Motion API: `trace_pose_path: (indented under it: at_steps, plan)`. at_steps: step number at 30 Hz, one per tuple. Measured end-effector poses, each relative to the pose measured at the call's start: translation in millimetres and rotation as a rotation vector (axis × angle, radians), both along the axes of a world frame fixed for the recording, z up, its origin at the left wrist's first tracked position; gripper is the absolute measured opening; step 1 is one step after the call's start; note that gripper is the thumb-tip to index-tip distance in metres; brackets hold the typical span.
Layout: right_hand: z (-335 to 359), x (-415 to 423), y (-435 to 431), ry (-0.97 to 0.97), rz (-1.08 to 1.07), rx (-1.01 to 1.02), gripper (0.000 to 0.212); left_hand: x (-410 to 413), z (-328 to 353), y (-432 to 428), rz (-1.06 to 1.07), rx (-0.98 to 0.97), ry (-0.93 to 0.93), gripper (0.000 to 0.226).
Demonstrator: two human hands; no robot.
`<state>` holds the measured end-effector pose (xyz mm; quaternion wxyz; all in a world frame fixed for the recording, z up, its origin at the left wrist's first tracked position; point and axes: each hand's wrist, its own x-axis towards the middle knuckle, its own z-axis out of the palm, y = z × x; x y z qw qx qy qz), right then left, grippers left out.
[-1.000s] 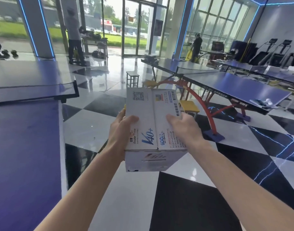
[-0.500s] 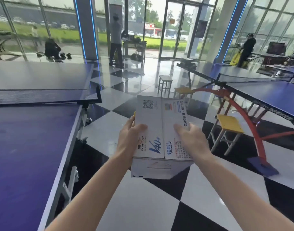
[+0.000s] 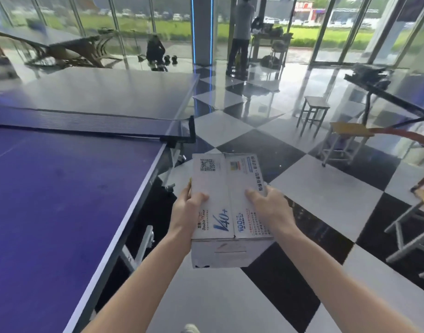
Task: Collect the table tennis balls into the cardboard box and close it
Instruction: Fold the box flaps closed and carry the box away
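Table tennis hall: purple table [image 3: 62, 200], net [image 3: 91, 123].

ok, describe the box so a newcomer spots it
Right of the blue table, above the checkered floor, the left hand and right hand grip the box. It is white cardboard, flaps shut, with a QR code and blue V40+ print; nothing else is hand-held.

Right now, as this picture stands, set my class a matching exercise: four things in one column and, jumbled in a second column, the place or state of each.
Things
1. cardboard box
2. table tennis table
3. net
4. grey stool

Places or states
a. stands on the chequered floor, off to the right
b. stretched across the table
c. flaps closed, gripped by the left hand and right hand
d. purple top, left of the box

Pairs: 1-c, 2-d, 3-b, 4-a
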<state>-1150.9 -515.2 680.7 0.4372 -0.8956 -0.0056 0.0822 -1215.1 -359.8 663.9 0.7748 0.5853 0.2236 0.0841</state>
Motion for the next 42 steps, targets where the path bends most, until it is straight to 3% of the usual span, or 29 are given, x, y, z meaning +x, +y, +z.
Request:
trace_pose_path:
  at_steps: [7,12,15,25,32,39,42]
  plan:
    - [-24,123,75,0.056,0.081,0.002,0.034,111,-26,66,0.085,0.026,-0.028,0.036]
    - [-32,201,116,0.104,0.097,0.021,0.046,182,-37,104,0.154,0.018,0.014,0.036]
    - [-45,243,133,0.119,0.121,0.008,0.047,218,-48,120,0.155,0.022,0.065,0.047]
    - [-110,390,192,0.238,0.337,-0.023,0.031,337,-118,157,0.315,-0.036,0.19,0.043]
    - [-205,468,222,0.259,0.512,-0.105,0.035,399,-203,168,0.497,-0.07,0.268,0.045]
    - [-354,489,282,0.234,0.697,-0.221,0.031,409,-353,201,0.697,-0.106,0.423,0.042]
    - [-433,497,322,0.23,0.76,-0.242,0.03,415,-431,231,0.768,-0.048,0.462,0.052]
